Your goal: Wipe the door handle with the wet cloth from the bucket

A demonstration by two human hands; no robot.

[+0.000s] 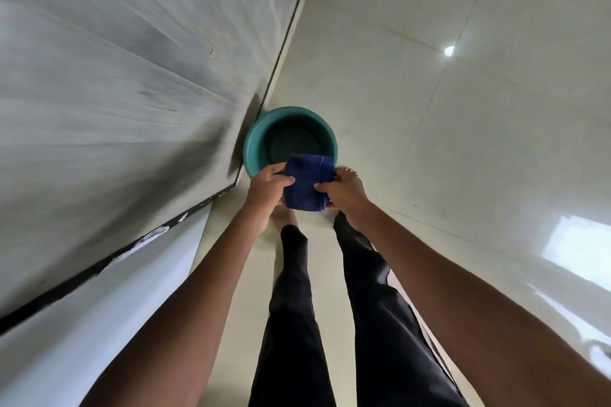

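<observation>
A folded dark blue cloth (306, 184) is held between both hands above the near rim of a teal bucket (256, 142) that stands on the floor. My left hand (267, 190) grips the cloth's left side with the thumb on top. My right hand (347, 190) grips its right side the same way. The bucket's inside looks dark. No door handle is in view.
A pale grey door or wall panel (115, 92) fills the left side, with a dark frame edge (287, 33) running down to the bucket. Glossy cream floor tiles (463, 142) spread to the right. My legs in black trousers (291, 324) stand below the hands.
</observation>
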